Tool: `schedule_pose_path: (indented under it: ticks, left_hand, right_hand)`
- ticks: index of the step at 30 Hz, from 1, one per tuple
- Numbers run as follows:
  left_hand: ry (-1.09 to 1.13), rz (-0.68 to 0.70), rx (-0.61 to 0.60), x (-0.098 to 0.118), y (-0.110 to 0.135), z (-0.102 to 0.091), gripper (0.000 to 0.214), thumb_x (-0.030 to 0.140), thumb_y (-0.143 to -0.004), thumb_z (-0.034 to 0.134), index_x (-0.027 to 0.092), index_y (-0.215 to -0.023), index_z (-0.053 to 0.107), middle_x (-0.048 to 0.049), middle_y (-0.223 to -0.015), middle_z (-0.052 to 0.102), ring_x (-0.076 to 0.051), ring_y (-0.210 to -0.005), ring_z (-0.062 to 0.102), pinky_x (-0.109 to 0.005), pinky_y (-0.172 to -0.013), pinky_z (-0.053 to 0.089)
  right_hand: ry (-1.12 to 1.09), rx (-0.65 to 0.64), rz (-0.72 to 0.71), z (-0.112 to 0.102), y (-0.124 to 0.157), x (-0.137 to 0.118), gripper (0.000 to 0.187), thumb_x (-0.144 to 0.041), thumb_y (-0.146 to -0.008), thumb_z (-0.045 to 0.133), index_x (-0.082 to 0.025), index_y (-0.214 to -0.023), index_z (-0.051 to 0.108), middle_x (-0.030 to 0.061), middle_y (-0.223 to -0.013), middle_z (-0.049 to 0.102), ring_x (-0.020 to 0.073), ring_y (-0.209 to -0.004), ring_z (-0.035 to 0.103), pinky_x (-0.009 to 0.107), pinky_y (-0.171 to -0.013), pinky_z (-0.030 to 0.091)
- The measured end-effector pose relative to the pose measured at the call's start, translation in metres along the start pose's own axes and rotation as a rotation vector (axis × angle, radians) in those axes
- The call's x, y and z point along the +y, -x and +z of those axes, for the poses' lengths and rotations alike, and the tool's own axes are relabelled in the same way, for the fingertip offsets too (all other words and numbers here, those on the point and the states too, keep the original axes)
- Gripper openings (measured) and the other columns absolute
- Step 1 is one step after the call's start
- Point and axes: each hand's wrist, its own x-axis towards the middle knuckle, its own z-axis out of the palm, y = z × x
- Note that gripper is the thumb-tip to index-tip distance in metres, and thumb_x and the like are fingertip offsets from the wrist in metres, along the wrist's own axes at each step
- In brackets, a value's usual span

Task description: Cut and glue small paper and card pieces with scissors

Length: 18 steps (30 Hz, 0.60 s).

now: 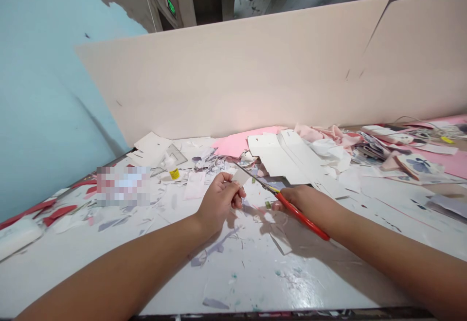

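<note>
Two hands occupied: left hand (221,198) pinches small pale card (241,177) between thumb and fingers; right hand (306,198) wrapped round red-handled scissors (302,218), blades at card's right side. Card sits between hands. Scraps thin out toward table's (262,287) near edge; pale panel (237,78) bounds far side.
</note>
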Motion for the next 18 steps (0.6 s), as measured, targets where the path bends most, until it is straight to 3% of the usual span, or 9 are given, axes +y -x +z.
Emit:
schedule_pose_path:
  ticks: [4, 10, 15, 18]
  left_hand:
    - [0.001, -0.021, -0.009, 0.001, 0.001, 0.000, 0.017, 0.027, -0.075, 0.051, 0.021, -0.080, 0.037, 0.0049, -0.060, 0.057, -0.005, -0.043, 0.046, -0.018, -0.044, 0.036]
    - [-0.082, -0.039, -0.046, 0.005, 0.006, 0.002, 0.014, 0.027, -0.076, 0.050, 0.020, -0.081, 0.039, 0.0049, -0.059, 0.056, -0.005, -0.042, 0.045, -0.019, -0.045, 0.037]
    - [-0.266, -0.032, -0.156, 0.000, 0.012, 0.003, 0.020, 0.033, -0.078, 0.049, 0.020, -0.093, 0.048, 0.0052, -0.057, 0.052, -0.005, -0.040, 0.040, -0.019, -0.042, 0.035]
    - [-0.449, 0.037, -0.230, -0.003, 0.017, 0.002, 0.026, 0.034, -0.080, 0.046, 0.021, -0.100, 0.055, 0.0052, -0.056, 0.049, -0.006, -0.043, 0.039, -0.020, -0.044, 0.034]
  right_hand:
    - [0.011, 0.054, 0.012, 0.002, -0.002, 0.000, 0.040, -0.054, -0.082, 0.038, -0.020, -0.065, 0.051, 0.0057, -0.065, 0.061, 0.0185, -0.057, 0.056, 0.025, -0.049, 0.031]
    - [0.143, 0.116, 0.238, 0.010, -0.012, 0.012, 0.032, -0.047, -0.080, 0.040, -0.020, -0.066, 0.050, 0.0089, -0.068, 0.061, 0.0221, -0.058, 0.056, 0.027, -0.045, 0.029]
    - [0.013, 0.132, 0.200, 0.011, -0.013, 0.023, 0.027, -0.042, -0.079, 0.041, -0.019, -0.072, 0.054, 0.0072, -0.068, 0.061, 0.0198, -0.056, 0.055, 0.027, -0.046, 0.032]
    - [-0.016, 0.280, 0.141, 0.006, -0.008, 0.017, 0.028, -0.041, -0.078, 0.045, -0.017, -0.085, 0.057, 0.0106, -0.080, 0.062, 0.0221, -0.068, 0.057, 0.029, -0.053, 0.036]
